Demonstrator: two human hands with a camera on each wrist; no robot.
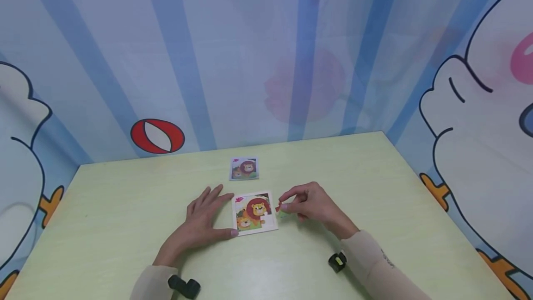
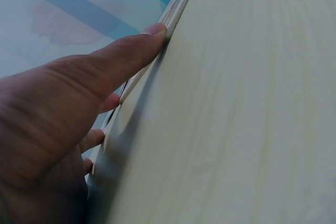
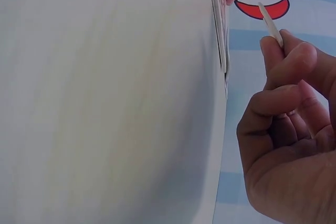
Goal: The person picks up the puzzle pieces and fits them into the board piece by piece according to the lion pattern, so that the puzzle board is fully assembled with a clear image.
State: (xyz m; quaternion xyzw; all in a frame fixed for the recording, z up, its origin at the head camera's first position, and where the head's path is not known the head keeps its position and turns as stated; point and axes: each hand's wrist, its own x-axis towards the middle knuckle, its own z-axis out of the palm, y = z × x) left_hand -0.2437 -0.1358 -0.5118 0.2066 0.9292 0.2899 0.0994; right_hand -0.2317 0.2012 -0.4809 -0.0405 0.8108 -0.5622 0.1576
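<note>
A lion jigsaw puzzle in a white frame (image 1: 255,213) lies flat on the table, with a white gap at its lower right. My left hand (image 1: 201,221) steadies it: the thumb touches the lower left corner and a fingertip meets the upper left one, the fingers spread. Just off the frame's right edge, my right hand (image 1: 311,203) pinches a small puzzle piece (image 1: 282,212) with red and green on it. In the right wrist view that puzzle piece (image 3: 271,24) shows edge-on between thumb and finger, raised above the table.
A small picture card (image 1: 244,169) with the same lions lies behind the puzzle. The pale wooden table (image 1: 125,207) meets a printed blue wall (image 1: 250,59) at the back. Black wrist cameras (image 1: 184,286) are strapped over both sleeves.
</note>
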